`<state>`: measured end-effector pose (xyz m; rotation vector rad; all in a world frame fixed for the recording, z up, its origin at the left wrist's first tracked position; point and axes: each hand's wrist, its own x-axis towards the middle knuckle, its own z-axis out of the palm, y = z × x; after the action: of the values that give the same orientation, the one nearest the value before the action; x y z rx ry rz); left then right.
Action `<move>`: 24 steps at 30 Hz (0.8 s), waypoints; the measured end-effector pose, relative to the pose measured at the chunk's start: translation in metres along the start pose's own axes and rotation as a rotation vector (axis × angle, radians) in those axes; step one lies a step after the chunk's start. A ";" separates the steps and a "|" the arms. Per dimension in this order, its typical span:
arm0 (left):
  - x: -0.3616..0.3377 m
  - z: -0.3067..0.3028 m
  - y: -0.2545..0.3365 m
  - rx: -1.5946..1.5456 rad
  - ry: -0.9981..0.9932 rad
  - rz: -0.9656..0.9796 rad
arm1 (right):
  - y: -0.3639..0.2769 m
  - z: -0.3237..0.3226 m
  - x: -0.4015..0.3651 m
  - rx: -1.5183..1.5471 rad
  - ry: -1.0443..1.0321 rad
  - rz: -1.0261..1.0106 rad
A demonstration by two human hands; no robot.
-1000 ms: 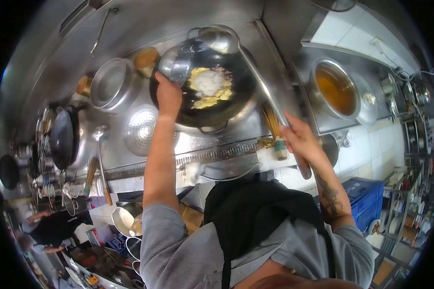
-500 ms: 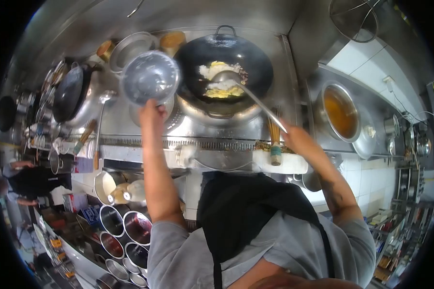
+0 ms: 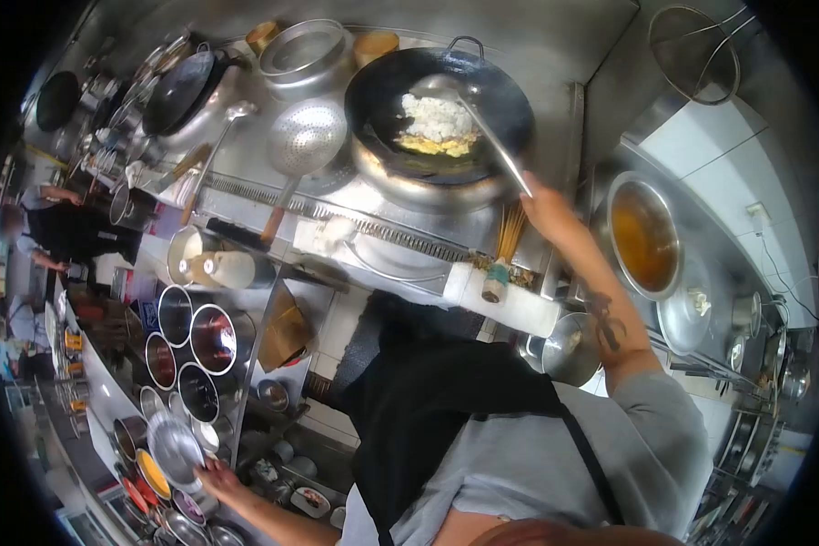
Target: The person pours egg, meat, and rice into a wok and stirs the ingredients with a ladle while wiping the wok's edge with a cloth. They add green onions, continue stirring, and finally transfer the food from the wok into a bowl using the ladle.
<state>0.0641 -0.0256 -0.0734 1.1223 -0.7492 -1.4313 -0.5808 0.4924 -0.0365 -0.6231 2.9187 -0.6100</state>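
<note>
At 7 o'clock in the head view, the left hand [image 3: 217, 476] reaches low and wide. Its grip is closed on the rim of a shallow metal bowl [image 3: 175, 448], which it holds level just above the crowded seasoning pots [image 3: 191, 350]. The bowl seems to be kept flat so that nothing can slide out, and low because the pots sit below the range.

At 11 o'clock a perforated skimmer [image 3: 307, 136] lies on the steel tabletop [image 3: 246, 159] with its wooden handle pointing back toward the person, where it is easy to take up.

At 12 o'clock is the wok [image 3: 400, 77], and in its hollow lies the rice and egg [image 3: 439, 123]. The ladle [image 3: 479, 127] rests with its cup against the heap at the 10 o'clock side.

The right hand [image 3: 541, 207] is at 1 o'clock. Its grip is wrapped around the far end of the long handle, probably to keep the fingers away from the heat. Just below that hand a bamboo brush [image 3: 502, 255] stands at the range's edge.

At 3 o'clock is a pot [image 3: 644, 238] of amber liquid, well apart from the wok.
</note>
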 end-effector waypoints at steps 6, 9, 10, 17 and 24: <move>-0.115 -0.248 -0.010 0.007 0.338 0.289 | -0.025 -0.018 0.027 0.098 -0.115 0.106; -0.178 -0.280 -0.035 0.041 0.470 0.266 | -0.009 0.016 0.053 -0.036 0.025 -0.084; -0.194 -0.288 -0.042 0.050 0.497 0.253 | -0.003 0.019 0.066 -0.049 0.000 -0.109; -0.231 -0.303 -0.065 0.096 0.554 0.174 | 0.002 0.009 0.062 -0.080 -0.052 -0.078; -0.132 -0.181 -0.070 0.287 0.261 -0.042 | 0.004 0.007 0.029 0.126 -0.054 0.102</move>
<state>0.1970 0.1414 -0.1699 1.5207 -0.7617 -1.2052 -0.6078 0.4817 -0.0448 -0.4659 2.8146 -0.7453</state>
